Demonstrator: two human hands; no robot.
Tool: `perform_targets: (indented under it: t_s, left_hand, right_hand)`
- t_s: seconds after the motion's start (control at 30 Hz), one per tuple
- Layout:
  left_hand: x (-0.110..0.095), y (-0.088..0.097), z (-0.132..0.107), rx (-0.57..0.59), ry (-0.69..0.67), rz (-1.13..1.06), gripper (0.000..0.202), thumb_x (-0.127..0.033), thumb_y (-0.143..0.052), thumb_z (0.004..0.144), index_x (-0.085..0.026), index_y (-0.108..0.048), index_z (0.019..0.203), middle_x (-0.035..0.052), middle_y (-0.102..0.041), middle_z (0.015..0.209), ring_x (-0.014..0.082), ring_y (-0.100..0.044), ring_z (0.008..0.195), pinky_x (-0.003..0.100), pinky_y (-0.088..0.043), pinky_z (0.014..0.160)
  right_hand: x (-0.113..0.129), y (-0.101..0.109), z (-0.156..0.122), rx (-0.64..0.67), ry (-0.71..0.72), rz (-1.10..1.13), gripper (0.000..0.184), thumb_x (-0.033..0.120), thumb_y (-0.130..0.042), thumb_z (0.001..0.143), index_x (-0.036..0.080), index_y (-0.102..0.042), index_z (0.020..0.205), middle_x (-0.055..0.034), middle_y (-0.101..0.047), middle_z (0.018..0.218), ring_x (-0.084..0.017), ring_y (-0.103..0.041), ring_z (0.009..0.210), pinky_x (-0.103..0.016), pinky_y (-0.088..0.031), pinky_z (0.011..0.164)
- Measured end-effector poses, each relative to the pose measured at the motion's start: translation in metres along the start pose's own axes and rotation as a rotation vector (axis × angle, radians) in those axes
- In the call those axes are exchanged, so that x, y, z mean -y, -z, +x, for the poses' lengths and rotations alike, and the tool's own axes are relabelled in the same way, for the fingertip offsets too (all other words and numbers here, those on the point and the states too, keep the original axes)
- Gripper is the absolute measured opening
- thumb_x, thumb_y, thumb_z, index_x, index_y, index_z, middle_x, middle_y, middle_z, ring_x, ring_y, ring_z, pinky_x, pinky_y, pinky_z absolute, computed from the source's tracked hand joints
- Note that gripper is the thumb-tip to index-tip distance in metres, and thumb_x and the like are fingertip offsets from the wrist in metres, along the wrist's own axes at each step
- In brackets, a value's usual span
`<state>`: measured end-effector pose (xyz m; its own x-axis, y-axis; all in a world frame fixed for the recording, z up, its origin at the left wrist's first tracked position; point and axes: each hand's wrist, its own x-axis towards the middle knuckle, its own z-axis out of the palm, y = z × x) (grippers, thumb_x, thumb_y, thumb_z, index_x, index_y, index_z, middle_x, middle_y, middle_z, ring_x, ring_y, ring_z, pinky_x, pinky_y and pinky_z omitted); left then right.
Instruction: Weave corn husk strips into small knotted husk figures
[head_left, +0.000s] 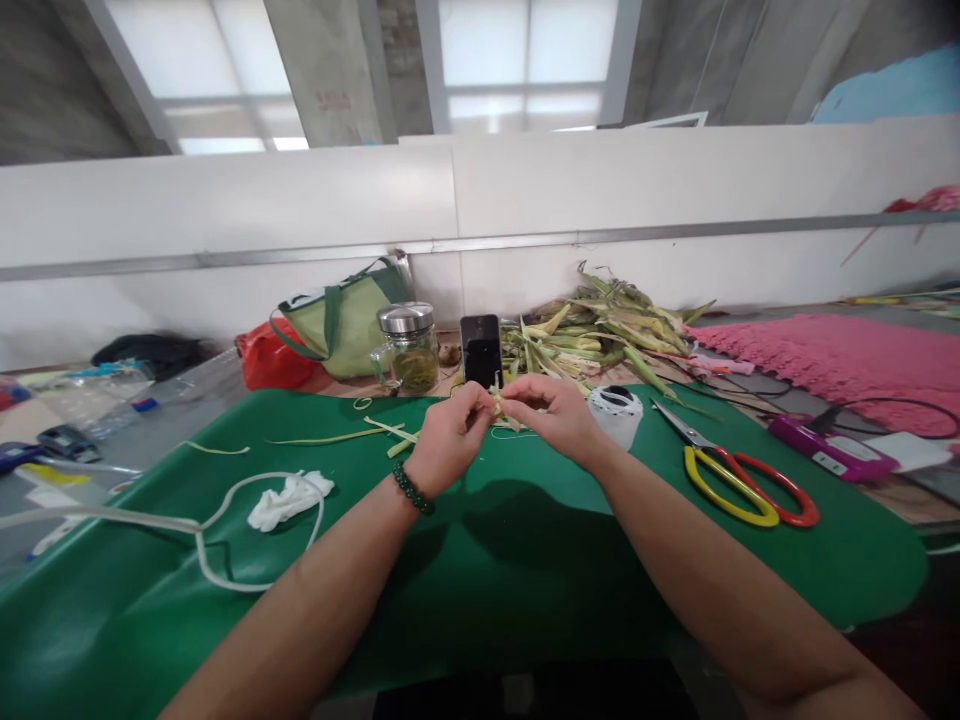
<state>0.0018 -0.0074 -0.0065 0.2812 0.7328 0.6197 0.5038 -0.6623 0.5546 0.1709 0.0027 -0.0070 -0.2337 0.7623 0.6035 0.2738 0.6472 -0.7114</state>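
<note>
We take this for a craft workshop in a large, bare building. Above us we see rough concrete walls (690, 60) and at least 2 tall, pale windows (487, 45); ahead of us stands a plain white partition (600, 180) with a metal rail (517, 241). On our worktop (161, 435), big scissors (712, 448) lie on a green mat (525, 560), a heap of plant husks (607, 320) sits behind, and fringed pink fabric (840, 365) spreads to the right.
</note>
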Motion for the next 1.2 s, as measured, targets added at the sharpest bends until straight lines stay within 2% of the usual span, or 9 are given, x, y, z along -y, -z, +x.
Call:
perform_targets:
  t_s: [0.1,0.3,0.43,0.53,0.73,0.87,0.97,1.03,1.2]
  left_hand:
    - [0.000,0.001,0.000,0.021,-0.079,0.080,0.016,-0.024,-0.045,0.084,-0.020,-0.052,0.071,-0.0004,-0.058,0.065,0.0121,-0.051,0.058,0.022,-0.038,0.057]
    - [0.002,0.004,0.001,0.105,-0.171,0.146,0.019,-0.024,-0.042,0.086,-0.020,-0.056,0.074,0.0005,-0.057,0.064,0.0130,-0.048,0.058,0.023,-0.035,0.057]
    - [0.002,0.004,0.001,0.170,-0.179,0.101,0.020,-0.026,-0.043,0.087,-0.020,-0.058,0.075,0.0012,-0.060,0.068,0.0131,-0.051,0.060,0.023,-0.037,0.057]
    - [0.004,0.004,0.001,0.182,-0.162,0.078,0.018,-0.024,-0.044,0.086,-0.020,-0.058,0.074,0.0010,-0.061,0.068,0.0128,-0.051,0.060,0.023,-0.037,0.058]
    - [-0.001,0.007,0.003,0.182,-0.117,-0.042,0.011,-0.018,-0.047,0.082,-0.019,-0.056,0.075,0.0001,-0.062,0.068,0.0120,-0.055,0.061,0.023,-0.041,0.060]
    - [-0.007,0.012,0.005,0.241,0.027,-0.312,0.005,-0.024,-0.054,0.081,-0.018,-0.055,0.081,-0.0003,-0.062,0.063,0.0120,-0.057,0.059,0.023,-0.045,0.058]
    - [-0.007,0.013,0.006,0.353,0.172,-0.585,0.035,-0.035,-0.061,0.079,-0.015,-0.055,0.107,0.0046,-0.068,0.072,0.0167,-0.066,0.068,0.026,-0.051,0.062]
    - [-0.005,0.013,0.007,0.409,0.240,-0.645,0.046,-0.040,-0.064,0.076,-0.014,-0.056,0.113,0.0078,-0.071,0.080,0.0185,-0.068,0.073,0.026,-0.052,0.064]
    - [0.001,0.009,0.008,0.356,0.260,-0.565,0.038,-0.046,-0.065,0.073,-0.011,-0.069,0.089,0.0044,-0.068,0.068,0.0146,-0.063,0.063,0.026,-0.053,0.063]
  right_hand:
    - [-0.003,0.003,0.003,0.094,-0.039,0.056,0.021,0.035,-0.062,0.075,0.018,-0.067,0.086,-0.0028,-0.067,0.073,-0.013,-0.058,0.060,-0.024,-0.045,0.055]
    - [0.001,0.015,0.004,0.234,-0.038,0.077,0.021,0.037,-0.063,0.076,0.017,-0.065,0.072,0.0008,-0.058,0.062,-0.009,-0.049,0.054,-0.022,-0.038,0.050]
    - [0.004,0.020,0.005,0.319,-0.139,0.141,0.027,0.042,-0.062,0.076,0.015,-0.063,0.071,0.0022,-0.051,0.058,-0.007,-0.040,0.050,-0.021,-0.031,0.046]
    - [0.006,0.020,0.005,0.368,-0.125,0.089,0.025,0.038,-0.057,0.079,0.015,-0.062,0.072,0.0027,-0.050,0.058,-0.007,-0.040,0.051,-0.021,-0.030,0.046]
    - [0.006,0.013,0.003,0.219,-0.032,0.041,0.022,0.033,-0.050,0.082,0.016,-0.055,0.069,0.0039,-0.043,0.057,-0.007,-0.037,0.052,-0.021,-0.029,0.049]
    - [0.006,0.011,0.002,0.128,-0.035,0.111,0.023,0.035,-0.049,0.084,0.017,-0.052,0.070,0.0047,-0.040,0.056,-0.008,-0.035,0.051,-0.021,-0.030,0.048]
    - [0.005,0.011,0.002,0.103,0.047,0.022,0.020,0.030,-0.050,0.085,0.016,-0.055,0.071,0.0027,-0.047,0.060,-0.008,-0.039,0.053,-0.022,-0.033,0.051]
    - [0.003,0.010,0.002,0.066,0.132,-0.041,0.017,0.027,-0.052,0.085,0.016,-0.059,0.074,0.0005,-0.052,0.065,-0.009,-0.044,0.057,-0.022,-0.036,0.054]
    - [0.002,0.008,0.002,0.073,0.303,-0.158,0.014,0.023,-0.053,0.086,0.018,-0.061,0.075,-0.0013,-0.054,0.069,-0.012,-0.049,0.065,-0.023,-0.039,0.058]
